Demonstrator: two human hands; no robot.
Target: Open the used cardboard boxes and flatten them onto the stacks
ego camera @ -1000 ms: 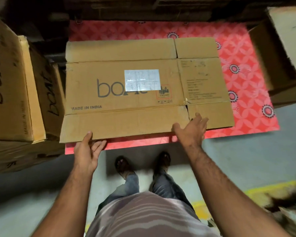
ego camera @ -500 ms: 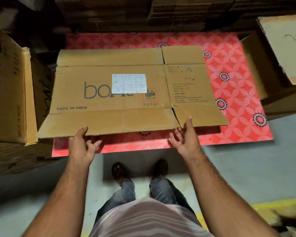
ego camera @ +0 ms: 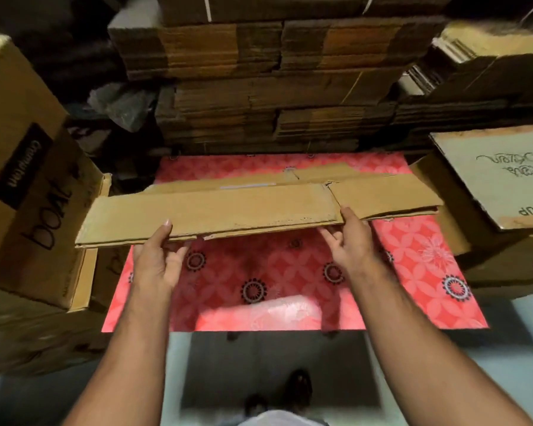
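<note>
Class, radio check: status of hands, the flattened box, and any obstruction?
Both hands, left and right, grip flattened box at near edge. Box held above red mat. Nothing blocking.

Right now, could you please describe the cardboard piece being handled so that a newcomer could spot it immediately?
Find the red flower-patterned mat on the floor before the tall stacks of flattened cardboard. Above it, the left hand and right hand grip the flattened brown cardboard box. It alone is held in the air.

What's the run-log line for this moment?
phase: carrying | object: flattened box held level above red mat | left hand: grips near edge | right hand: grips near edge
</note>
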